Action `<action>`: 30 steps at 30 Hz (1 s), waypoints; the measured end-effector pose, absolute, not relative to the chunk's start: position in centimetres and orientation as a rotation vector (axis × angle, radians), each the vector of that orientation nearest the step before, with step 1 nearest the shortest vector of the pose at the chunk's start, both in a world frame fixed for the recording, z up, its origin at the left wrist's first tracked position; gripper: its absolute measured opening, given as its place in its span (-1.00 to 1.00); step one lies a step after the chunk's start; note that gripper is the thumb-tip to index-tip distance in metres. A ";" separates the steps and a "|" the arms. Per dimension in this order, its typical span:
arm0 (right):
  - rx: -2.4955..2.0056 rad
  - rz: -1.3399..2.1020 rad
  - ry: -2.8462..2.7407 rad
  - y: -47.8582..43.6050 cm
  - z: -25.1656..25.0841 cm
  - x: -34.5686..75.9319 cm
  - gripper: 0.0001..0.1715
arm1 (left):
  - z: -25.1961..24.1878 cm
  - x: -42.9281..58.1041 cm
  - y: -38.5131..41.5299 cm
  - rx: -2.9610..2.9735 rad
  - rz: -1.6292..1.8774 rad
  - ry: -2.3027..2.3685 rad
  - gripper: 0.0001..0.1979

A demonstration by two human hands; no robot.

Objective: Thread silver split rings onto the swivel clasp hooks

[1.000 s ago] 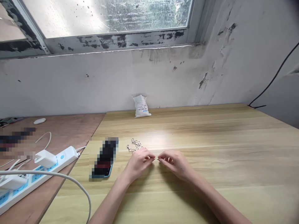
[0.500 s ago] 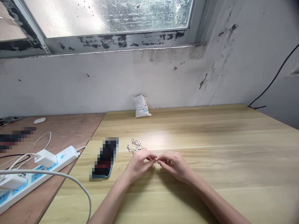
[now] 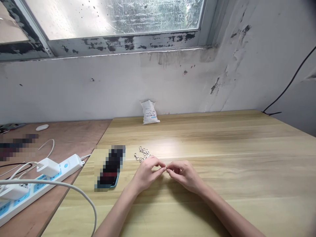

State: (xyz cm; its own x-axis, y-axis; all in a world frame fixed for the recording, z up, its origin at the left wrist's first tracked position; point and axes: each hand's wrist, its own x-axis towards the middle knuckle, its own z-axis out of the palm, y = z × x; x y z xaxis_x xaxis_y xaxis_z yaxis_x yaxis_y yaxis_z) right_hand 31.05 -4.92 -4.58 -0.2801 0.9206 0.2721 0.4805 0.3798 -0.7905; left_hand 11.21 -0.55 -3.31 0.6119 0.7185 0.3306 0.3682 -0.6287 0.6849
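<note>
My left hand (image 3: 147,172) and my right hand (image 3: 184,175) rest on the light wooden table (image 3: 222,158), fingertips meeting at the middle. Both are pinched shut on a tiny metal piece (image 3: 166,170) between them, too small to name. Just behind my left hand lies a small heap of silver metal clasps (image 3: 142,154). A phone (image 3: 110,169) lies flat to the left of my left hand.
A small white bag (image 3: 149,112) leans on the wall at the table's back edge. On the brown table (image 3: 61,138) to the left sit a white and blue power strip (image 3: 37,182) with plugged chargers and cables. A black cable (image 3: 288,84) runs down the right wall.
My two hands have drawn together until their fingertips touch, and both have slid slightly toward me. Nothing else has moved.
</note>
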 end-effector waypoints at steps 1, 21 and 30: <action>-1.202 0.757 -1.897 -4.9 -4.6 31.0 -0.71 | -3.2 11.2 -0.5 2.288 0.808 0.850 -0.92; -1.167 0.364 -1.791 -4.2 -5.2 31.7 -0.84 | -3.4 10.6 0.0 2.633 0.790 1.097 -0.88; -1.166 0.173 -1.899 -4.1 -5.3 31.9 -0.83 | -3.2 10.8 -0.1 2.663 0.791 1.101 -0.85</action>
